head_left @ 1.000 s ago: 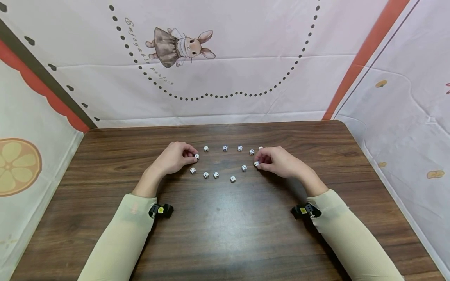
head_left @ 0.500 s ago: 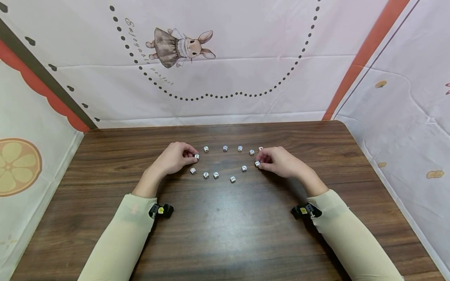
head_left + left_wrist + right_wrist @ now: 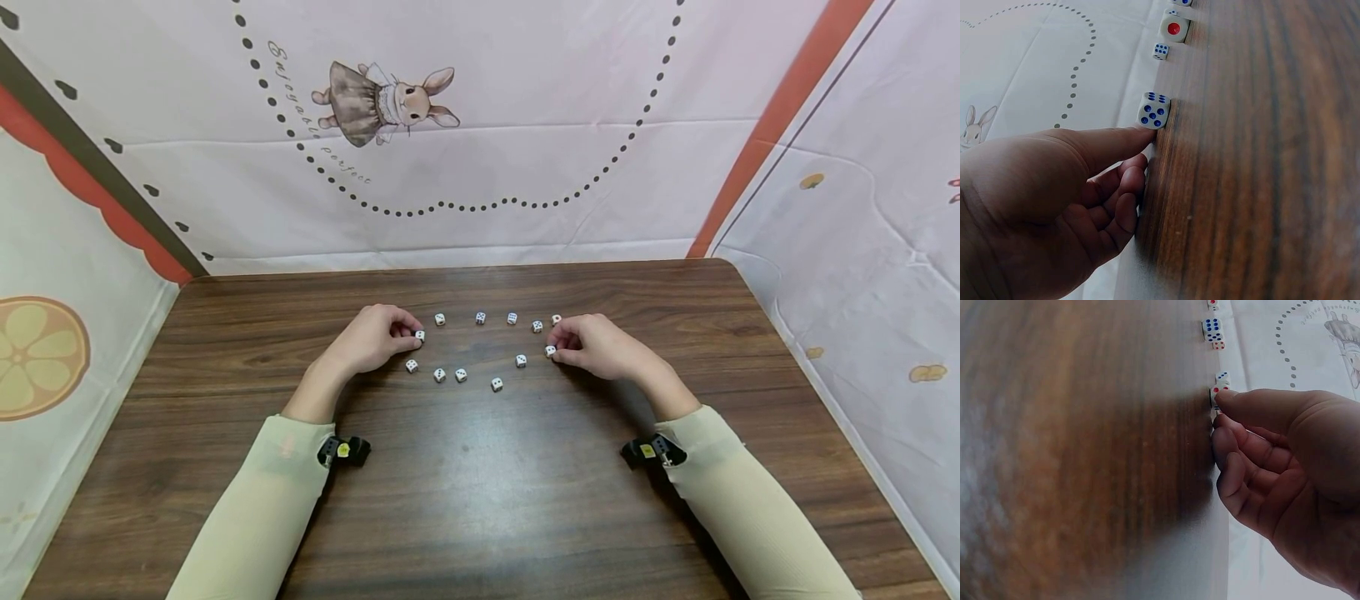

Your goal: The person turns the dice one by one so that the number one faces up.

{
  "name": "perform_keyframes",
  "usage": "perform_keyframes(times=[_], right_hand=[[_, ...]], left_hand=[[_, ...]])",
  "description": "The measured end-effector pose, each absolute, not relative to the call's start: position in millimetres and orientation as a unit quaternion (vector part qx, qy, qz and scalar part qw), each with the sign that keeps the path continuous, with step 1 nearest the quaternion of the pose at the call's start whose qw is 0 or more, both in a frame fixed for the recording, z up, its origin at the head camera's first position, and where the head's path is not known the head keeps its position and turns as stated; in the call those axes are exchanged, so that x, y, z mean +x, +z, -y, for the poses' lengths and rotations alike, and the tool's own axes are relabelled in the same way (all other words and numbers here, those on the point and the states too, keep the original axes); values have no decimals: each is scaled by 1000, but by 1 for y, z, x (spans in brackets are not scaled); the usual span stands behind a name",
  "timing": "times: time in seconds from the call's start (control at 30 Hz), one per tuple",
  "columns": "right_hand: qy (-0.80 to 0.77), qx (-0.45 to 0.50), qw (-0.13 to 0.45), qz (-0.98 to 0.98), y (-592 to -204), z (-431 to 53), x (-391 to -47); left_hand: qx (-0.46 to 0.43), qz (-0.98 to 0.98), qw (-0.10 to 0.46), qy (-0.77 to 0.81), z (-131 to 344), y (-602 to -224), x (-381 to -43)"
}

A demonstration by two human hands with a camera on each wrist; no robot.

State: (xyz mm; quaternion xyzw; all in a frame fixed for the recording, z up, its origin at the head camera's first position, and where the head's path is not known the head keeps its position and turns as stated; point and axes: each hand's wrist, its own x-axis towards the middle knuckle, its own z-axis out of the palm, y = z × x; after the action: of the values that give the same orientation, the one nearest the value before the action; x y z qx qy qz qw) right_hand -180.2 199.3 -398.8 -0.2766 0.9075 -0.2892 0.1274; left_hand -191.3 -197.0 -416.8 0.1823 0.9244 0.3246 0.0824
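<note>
On the left of a loose ring of small white dice, my left hand pinches one die between thumb and forefinger at the tabletop. Blue pips show on that die at the thumb tip in the left wrist view; the forefinger is mostly hidden there. Opposite, my right hand pinches another die by its sides. Its thumb partly covers this die in the right wrist view. Just beyond the right fingers lies a further die, with one more to its left.
Several other dice lie between the hands: a back row with a die near its middle, and a front row with a die closest to me. The brown wooden table meets a printed white cloth at the back and sides.
My right hand's die has shifted very slightly to the right. The left hand keeps its grip in the same place, and the other dice have not moved.
</note>
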Motion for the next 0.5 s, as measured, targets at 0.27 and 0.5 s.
perform_keyframes(times=[0.27,0.5], right_hand=[[-290,-276,125,-908,-399,-199,-180],[-289,-279,123,-907,-399,-199,-180]], left_hand=[[184,-923,84,328,197,-417,-191],[181,-923,84,328,197,-416,-191]])
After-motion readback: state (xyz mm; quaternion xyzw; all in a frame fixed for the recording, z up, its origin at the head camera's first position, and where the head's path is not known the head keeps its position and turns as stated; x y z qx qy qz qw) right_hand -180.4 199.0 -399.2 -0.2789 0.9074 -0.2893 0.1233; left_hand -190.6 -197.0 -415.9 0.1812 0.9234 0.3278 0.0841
